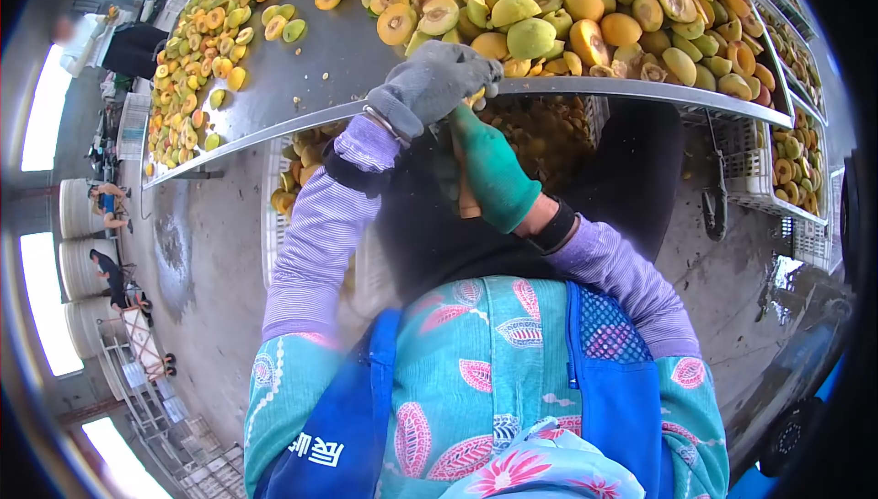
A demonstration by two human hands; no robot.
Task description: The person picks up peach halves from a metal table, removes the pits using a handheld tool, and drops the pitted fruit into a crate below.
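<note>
My left hand (437,84), in a grey glove, is closed near the front edge of the metal table (274,60). A bit of yellow fruit (475,96) shows at its fingertips, mostly hidden by the glove. Just below, my right hand (498,170) in a green glove is wrapped round a wooden-handled tool (468,199). The handle's butt sticks out beneath the fist, and the tool's working end is hidden between the hands. Beyond the hands lies a heap of yellow-green apricots (530,38), many of them halved, with some pits showing.
More halved fruit (215,19) covers the table's left side. Beneath the table edge, between my knees, is a crate of fruit or scraps (540,138). White crates (745,165) of fruit stand at right. People (110,278) sit by large white tubs (84,266) at far left.
</note>
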